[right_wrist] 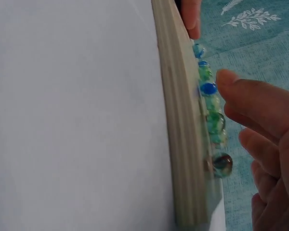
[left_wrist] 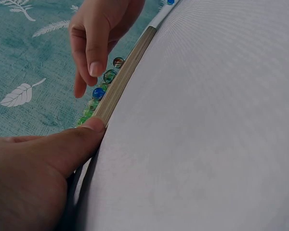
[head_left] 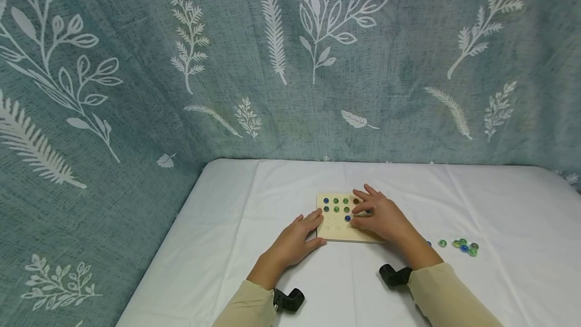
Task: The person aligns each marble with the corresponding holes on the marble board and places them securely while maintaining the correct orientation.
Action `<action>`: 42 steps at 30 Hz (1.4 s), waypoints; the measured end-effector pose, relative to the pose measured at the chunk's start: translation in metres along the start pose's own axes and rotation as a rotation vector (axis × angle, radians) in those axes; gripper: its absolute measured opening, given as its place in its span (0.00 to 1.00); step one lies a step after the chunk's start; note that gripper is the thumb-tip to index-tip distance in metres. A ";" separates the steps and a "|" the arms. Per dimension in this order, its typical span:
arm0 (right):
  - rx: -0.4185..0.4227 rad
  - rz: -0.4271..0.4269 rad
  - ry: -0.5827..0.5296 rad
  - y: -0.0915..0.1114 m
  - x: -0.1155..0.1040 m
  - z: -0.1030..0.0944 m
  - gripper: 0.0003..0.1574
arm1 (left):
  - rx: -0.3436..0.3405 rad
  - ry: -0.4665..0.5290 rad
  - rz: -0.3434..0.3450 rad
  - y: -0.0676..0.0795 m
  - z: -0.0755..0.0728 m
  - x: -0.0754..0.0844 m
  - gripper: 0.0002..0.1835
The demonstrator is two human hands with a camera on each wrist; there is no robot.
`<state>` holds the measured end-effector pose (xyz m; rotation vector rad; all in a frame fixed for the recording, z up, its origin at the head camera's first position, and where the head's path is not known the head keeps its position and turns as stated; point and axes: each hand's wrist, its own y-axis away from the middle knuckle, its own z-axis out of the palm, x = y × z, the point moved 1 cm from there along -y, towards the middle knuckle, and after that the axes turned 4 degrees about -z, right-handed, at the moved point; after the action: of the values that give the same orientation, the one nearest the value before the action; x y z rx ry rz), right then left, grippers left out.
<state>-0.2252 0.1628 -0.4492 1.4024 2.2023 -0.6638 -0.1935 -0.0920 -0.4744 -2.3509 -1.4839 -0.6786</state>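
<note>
A pale wooden board (head_left: 354, 236) with rows of small hollows lies on the white cloth. Blue, green and brownish glass marbles sit in several hollows of its back rows. One blue marble (head_left: 347, 218) stands farther forward, close to my right thumb. My left hand (head_left: 292, 242) rests against the board's left side with extended fingers, its thumb (left_wrist: 92, 126) touching the front edge. Above the board's right part is my right hand (head_left: 381, 216), fingers loosely bent and apart. In the right wrist view a gap separates its thumb (right_wrist: 229, 79) from the blue marble (right_wrist: 208, 88); nothing shows in its grasp.
Loose green, blue and brownish marbles (head_left: 464, 248) lie on the cloth right of the board, partly behind my right forearm. A leaf-patterned curtain (head_left: 317, 115) hangs behind the table. Black wrist cameras (head_left: 290, 301) extend from both sleeves.
</note>
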 end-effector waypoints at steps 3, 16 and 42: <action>0.008 0.030 -0.032 0.004 0.002 -0.007 0.16 | 0.002 -0.006 0.006 0.000 0.001 -0.001 0.36; 0.023 0.058 -0.087 0.049 0.023 -0.059 0.29 | 0.004 -0.018 0.010 0.000 0.001 -0.001 0.37; -0.040 0.209 -0.154 0.126 0.106 -0.095 0.28 | 0.009 -0.017 0.027 -0.002 0.002 -0.002 0.37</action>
<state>-0.1612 0.3417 -0.4574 1.4835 1.9085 -0.6273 -0.1953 -0.0924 -0.4769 -2.3714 -1.4564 -0.6448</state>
